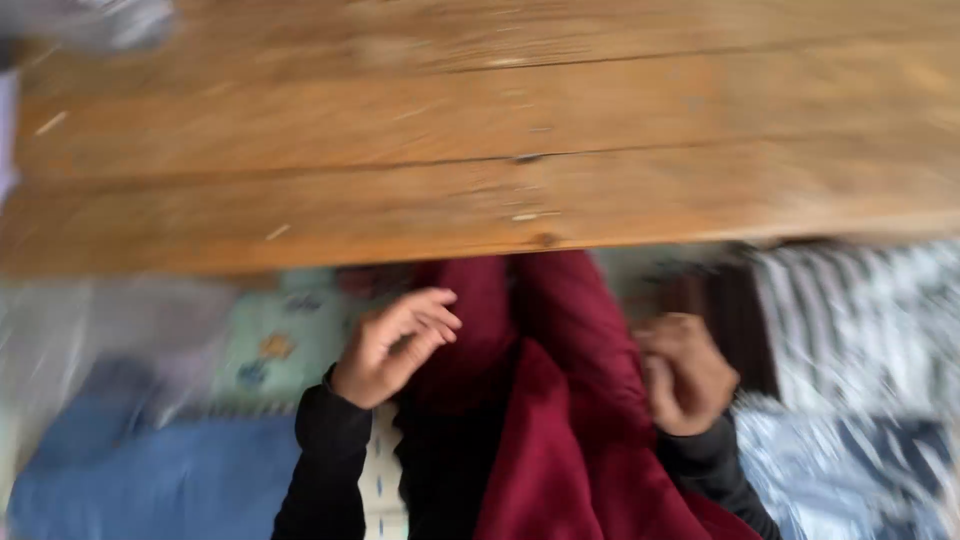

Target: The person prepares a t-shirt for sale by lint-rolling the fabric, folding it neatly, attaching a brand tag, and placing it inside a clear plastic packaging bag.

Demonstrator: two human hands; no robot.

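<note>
The picture is blurred by motion. My left hand (392, 345) hangs just below the table's near edge, fingers loosely curled and apart, touching the left fold of a dark red cloth (545, 400) that drapes down over my lap. My right hand (685, 372) is curled against the right side of the same cloth and seems to grip a fold of it. Both forearms wear black sleeves.
A wide wooden plank table (480, 140) fills the upper half. Below it lie a blue fabric (150, 480) at left, a pale green patterned cloth (275, 345), and striped blue-white fabric (860, 330) at right. A grey object (100, 20) sits at the table's far left corner.
</note>
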